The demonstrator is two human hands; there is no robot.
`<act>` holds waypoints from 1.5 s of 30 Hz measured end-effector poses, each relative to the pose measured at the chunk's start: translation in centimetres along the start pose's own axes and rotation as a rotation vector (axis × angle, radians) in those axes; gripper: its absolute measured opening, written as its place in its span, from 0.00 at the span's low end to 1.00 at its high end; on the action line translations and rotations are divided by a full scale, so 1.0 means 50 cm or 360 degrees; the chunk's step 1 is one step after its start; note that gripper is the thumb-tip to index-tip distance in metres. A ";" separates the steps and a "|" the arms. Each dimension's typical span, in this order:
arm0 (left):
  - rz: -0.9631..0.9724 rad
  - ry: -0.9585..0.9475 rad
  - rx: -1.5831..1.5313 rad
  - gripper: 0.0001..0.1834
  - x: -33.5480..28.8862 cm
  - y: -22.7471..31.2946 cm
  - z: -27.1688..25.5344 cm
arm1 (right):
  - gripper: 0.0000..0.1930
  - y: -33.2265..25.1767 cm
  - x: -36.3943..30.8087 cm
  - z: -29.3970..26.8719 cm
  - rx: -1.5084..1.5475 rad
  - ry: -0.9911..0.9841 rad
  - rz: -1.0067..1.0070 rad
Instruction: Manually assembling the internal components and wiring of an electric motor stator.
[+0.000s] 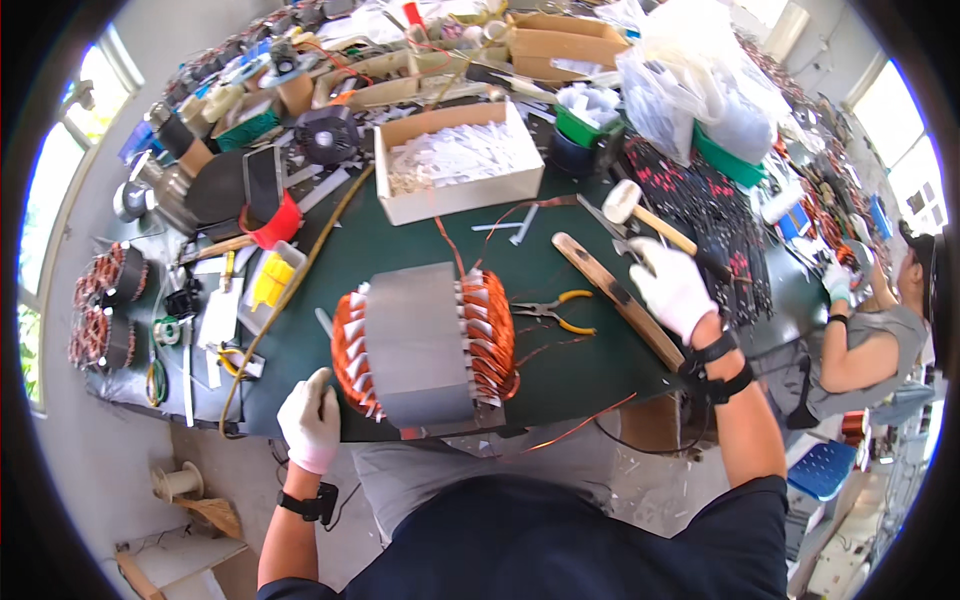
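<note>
A metal tool [606, 222] is partly hidden by the right hand [672, 288], finger grip indiscernible; at the left hand [311, 425], fingers are curled together.

A grey motor stator [418, 345] lies sideways at the green table's [400, 240] near edge, orange copper windings [497, 345] exposed at both ends. A bladed metal tool [601, 217] points forward-left.

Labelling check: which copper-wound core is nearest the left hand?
The grey core, front centre, beside that hand; the two darker cores are at far left.
</note>
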State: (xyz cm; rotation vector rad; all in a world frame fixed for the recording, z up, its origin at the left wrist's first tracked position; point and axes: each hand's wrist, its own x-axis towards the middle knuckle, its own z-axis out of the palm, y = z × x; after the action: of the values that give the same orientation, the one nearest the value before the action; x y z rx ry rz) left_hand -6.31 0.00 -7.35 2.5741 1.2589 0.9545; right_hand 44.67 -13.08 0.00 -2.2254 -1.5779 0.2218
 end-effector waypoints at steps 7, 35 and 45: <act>-0.0083 -0.0101 -0.0067 0.12 -0.007 -0.034 -0.003 | 0.11 0.055 -0.146 0.010 -0.0521 0.0245 0.0062; 0.0195 -0.0781 -0.1935 0.23 0.223 -0.009 0.121 | 0.15 -0.248 -0.068 0.003 -0.0412 -0.0678 -0.0485; 0.0141 -0.0639 -0.1899 0.19 0.213 0.002 0.134 | 0.16 -0.245 -0.070 -0.035 -0.0457 -0.0722 -0.0596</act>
State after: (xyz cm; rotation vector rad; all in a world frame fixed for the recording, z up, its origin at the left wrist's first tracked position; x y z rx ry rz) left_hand 2.51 8.96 -7.44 1.6995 0.2640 0.7679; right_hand 33.45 -13.28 6.28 -2.1217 -2.3670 0.4367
